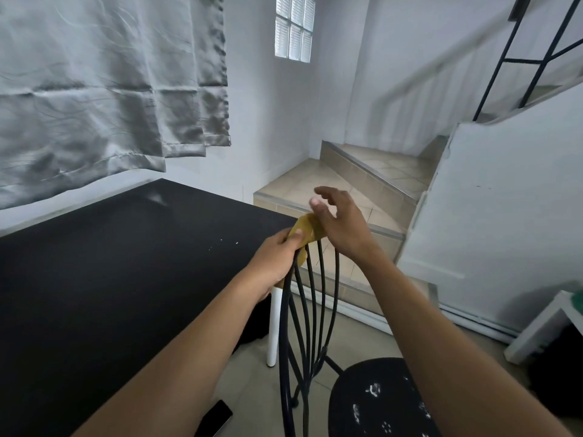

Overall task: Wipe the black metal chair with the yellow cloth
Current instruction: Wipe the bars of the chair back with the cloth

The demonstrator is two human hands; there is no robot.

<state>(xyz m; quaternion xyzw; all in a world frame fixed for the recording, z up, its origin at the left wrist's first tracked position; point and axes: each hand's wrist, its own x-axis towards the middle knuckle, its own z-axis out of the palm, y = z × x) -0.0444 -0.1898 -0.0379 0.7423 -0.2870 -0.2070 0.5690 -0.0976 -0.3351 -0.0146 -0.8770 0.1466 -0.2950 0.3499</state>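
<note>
The soft yellow cloth [307, 228] shows only in part between the left hand [274, 263] and right hand [340, 222], and it hides the top of the black metal wire-backed chair [320, 310]. The bottom edge cuts off the chair's round seat. The left forearm half covers a dark flat slab [217, 416], too unclear to identify.

text: none legible | labels: none | numbers: none | signs: none
</note>
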